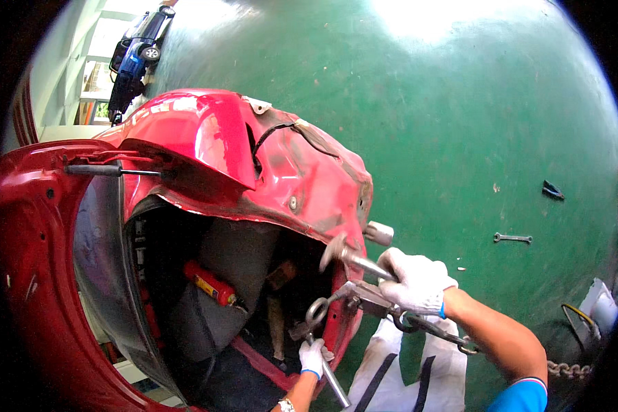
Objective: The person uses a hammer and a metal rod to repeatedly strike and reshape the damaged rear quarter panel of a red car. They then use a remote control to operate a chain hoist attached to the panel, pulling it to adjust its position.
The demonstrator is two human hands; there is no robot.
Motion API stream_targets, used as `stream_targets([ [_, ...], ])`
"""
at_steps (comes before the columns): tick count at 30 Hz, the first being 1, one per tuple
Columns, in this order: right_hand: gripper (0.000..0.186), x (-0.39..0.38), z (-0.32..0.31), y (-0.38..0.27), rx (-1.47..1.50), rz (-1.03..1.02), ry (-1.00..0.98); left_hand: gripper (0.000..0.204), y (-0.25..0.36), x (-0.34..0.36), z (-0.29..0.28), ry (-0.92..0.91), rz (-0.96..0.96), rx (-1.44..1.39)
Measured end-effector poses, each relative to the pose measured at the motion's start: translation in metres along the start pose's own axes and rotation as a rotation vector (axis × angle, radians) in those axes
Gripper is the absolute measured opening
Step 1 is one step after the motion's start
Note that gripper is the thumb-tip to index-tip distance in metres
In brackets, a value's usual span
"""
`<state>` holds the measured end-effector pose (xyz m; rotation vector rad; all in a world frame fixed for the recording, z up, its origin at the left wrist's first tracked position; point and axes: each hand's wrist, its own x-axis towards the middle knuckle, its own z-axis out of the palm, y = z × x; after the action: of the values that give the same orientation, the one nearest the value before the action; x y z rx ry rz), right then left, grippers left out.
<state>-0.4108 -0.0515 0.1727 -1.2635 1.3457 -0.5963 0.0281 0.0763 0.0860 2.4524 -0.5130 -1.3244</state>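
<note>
My right hand, in a white glove, is closed round the shaft of a hammer. The hammer's blurred head is at the rear edge of the red car body. Just below this hand, a metal clamp sits at the panel edge with a chain running off to the right. My left hand, gloved too, wraps round a steel bar with a dark block at its upper end, in the trunk opening. A metal ring lies just above that block.
A red fire extinguisher lies inside the trunk beside a grey panel. The raised trunk lid is at left. On the green floor at right are a wrench and pliers. A blue vehicle stands far left.
</note>
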Motion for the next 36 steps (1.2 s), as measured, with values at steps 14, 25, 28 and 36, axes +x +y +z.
stream_targets([
  [14, 0.031, 0.035, 0.123, -0.069, 1.166, 0.304, 0.432, 0.017, 0.003, 0.006, 0.010, 0.119, 0.111, 0.019],
  [25, 0.024, 0.047, 0.167, -0.040, 0.789, 0.228, 0.532, 0.032, -0.028, 0.035, 0.006, 0.094, 0.115, -0.008],
  [28, 0.022, 0.035, 0.146, -0.053, 1.113, 0.280, 0.518, 0.029, -0.062, 0.072, -0.035, 0.125, 0.288, 0.242],
  [36, 0.035, 0.034, 0.138, -0.059, 0.808, 0.255, 0.481, 0.027, -0.036, 0.034, -0.009, 0.130, 0.125, 0.050],
])
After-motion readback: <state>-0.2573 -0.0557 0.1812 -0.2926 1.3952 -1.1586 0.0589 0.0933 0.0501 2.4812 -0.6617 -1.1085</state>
